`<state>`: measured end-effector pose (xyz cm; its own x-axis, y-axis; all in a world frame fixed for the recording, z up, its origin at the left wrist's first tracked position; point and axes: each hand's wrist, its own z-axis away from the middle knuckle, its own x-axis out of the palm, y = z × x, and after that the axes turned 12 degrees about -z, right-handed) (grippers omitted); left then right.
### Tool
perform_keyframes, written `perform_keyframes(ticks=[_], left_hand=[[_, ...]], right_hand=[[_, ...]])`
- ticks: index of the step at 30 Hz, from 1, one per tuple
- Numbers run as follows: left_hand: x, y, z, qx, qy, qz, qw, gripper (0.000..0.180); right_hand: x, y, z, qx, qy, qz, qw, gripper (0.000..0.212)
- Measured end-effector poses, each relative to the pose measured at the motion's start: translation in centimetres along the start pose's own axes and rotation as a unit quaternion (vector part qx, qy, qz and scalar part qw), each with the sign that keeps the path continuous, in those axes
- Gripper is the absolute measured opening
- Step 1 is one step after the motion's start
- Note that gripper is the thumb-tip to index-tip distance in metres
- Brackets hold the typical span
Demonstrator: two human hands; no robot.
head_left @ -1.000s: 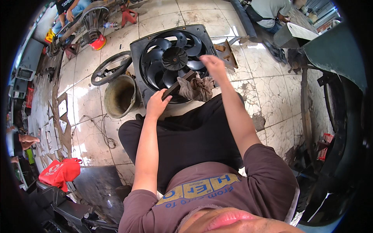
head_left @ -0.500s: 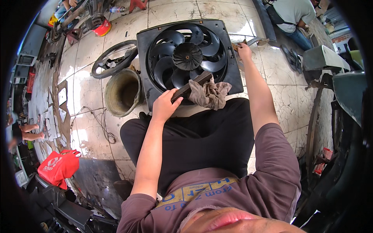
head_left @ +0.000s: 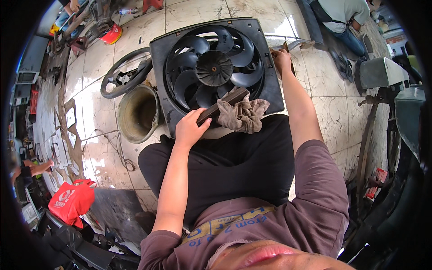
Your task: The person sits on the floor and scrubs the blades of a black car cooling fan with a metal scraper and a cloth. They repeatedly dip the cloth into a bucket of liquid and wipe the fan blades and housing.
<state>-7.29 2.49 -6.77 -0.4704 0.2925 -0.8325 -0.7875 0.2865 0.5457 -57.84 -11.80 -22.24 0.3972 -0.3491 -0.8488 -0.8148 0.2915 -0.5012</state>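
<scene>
A black radiator fan [head_left: 180,33] in a square shroud lies on the tiled floor in front of my crossed legs. My left hand [head_left: 192,128] is closed round the near end of a dark brown flat bar [head_left: 231,99], which slants over the shroud's near edge. Against that bar rests a crumpled grey-brown rag [head_left: 243,118]. By the shroud's right side, my right hand [head_left: 282,61] has its fingers curled on a thin brown strip [head_left: 285,46]; most of the strip is hidden by the hand.
Left of the fan stand an open bucket [head_left: 137,112] and a steering wheel [head_left: 108,81]. A metal tube [head_left: 299,43] lies beyond my right hand. A person [head_left: 344,22] crouches at far right, near sandals [head_left: 340,65]. A red bag [head_left: 72,202] sits at lower left.
The view has shifted slightly, so the fan, bucket and wheel appear a little further left. My right hand has turned slightly, with more of the brown strip showing. My left hand keeps its hold.
</scene>
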Motion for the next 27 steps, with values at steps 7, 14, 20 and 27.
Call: perform_keyframes(ticks=[7,14,20,27], left_hand=[[0.2,0.2,-0.4,0.008,-0.003,0.01,1.0,0.039],[0.9,-0.6,0.0,0.028,0.02,-0.004,0.999,0.039],[0.5,0.0,-0.4,0.013,-0.005,-0.002,1.0,0.043],[0.5,0.2,-0.5,0.007,-0.009,-0.006,1.0,0.042]], right_hand=[[-1.6,4.2,0.5,-0.064,0.008,-0.079,0.995,0.028],[-7.1,2.8,1.9,-0.02,-0.123,-0.159,0.979,0.032],[-11.8,7.2,1.9,0.183,-0.283,-0.343,0.877,0.025],[-20.9,12.3,-3.2,0.209,-0.138,-0.315,0.915,0.034]])
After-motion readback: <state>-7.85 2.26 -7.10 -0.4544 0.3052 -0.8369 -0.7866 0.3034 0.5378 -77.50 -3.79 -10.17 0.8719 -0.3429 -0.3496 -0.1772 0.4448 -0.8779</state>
